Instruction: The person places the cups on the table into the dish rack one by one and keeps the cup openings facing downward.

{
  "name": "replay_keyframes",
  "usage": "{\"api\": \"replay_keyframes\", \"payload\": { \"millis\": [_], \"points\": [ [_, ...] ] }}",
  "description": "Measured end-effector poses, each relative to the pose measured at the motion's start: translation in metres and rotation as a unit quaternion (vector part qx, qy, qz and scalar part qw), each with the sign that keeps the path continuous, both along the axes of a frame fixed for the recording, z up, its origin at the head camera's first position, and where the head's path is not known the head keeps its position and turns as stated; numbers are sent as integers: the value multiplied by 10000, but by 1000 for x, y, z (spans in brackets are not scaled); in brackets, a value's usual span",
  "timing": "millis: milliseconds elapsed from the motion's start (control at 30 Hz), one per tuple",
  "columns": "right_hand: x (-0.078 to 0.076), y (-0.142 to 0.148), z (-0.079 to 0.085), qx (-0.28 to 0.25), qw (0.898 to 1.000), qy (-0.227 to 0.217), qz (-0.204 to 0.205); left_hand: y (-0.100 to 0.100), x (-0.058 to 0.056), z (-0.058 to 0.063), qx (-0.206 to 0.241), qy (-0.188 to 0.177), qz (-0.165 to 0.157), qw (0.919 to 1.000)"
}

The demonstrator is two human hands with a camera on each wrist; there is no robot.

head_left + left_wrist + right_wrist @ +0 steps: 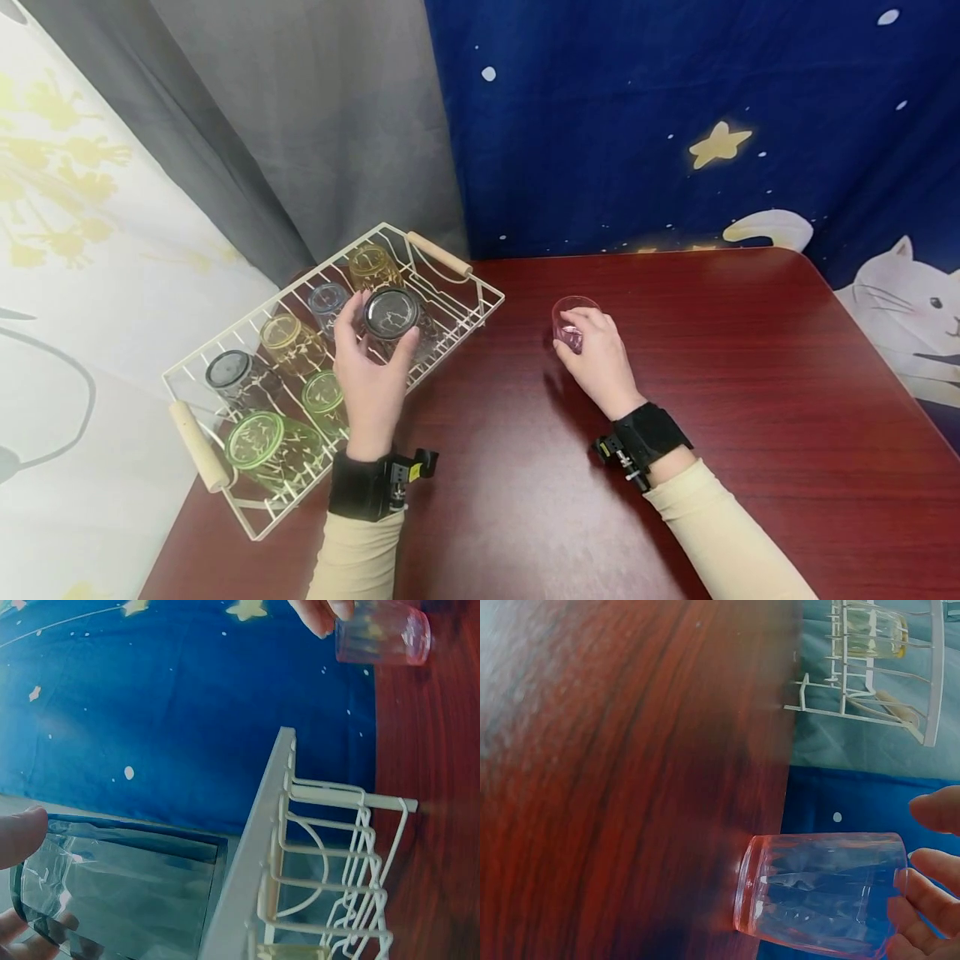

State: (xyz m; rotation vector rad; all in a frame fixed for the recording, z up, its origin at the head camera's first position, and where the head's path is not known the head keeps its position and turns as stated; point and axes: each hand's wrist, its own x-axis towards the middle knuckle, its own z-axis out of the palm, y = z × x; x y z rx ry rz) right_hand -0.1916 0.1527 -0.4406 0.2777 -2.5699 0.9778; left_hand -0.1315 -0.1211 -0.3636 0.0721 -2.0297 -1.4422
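My left hand [369,387] grips a dark grey drinking glass [392,313] between thumb and fingers, base up, over the right part of the white wire rack [251,840]. In the left wrist view this glass [142,889] appears clear and ribbed beside the rack's edge. To the right, my right hand [600,360] holds a pink glass [817,892] by its rim, fingertips curled at the top. That glass is upright, its base right at the tabletop in the right wrist view.
Several upside-down glasses stand in the rack: green [257,442], grey [231,371], amber [375,265] and blue among them. Wooden handles [198,446] sit at both rack ends. The dark red table [510,483] meets a blue star-patterned curtain [585,125] behind.
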Motion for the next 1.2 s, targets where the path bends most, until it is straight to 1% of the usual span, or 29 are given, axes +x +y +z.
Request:
{"api": "replay_keyframes", "payload": {
  "millis": [133, 267, 433, 600, 767, 967, 1200],
  "points": [
    [-1, 0, -2, 166, 9999, -7, -15, -2, -2, -3, -396, 48, 292, 9988],
    [-2, 0, -2, 252, 9997, 9, -5, -3, -3, -6, -666, -1, 520, 9964],
    [-1, 0, 1, 382, 9993, -50, 8, -5, -4, -9, -747, -96, 706, 9947],
    [-1, -1, 0, 549, 9985, -22, 44, -8, -4, -13, -686, -151, 801, 9943],
    [-1, -1, -4, 722, 9970, 252, 91, -10, -5, -16, -787, -148, 895, 9928],
    [-1, -2, -8, 1118, 9918, 613, 104, -13, -5, -20, -1030, -424, 829, 9903],
    [-1, -2, -9, 1215, 9903, 659, 102, -13, -6, -22, -1059, -798, 780, 9881]
  ]
}}
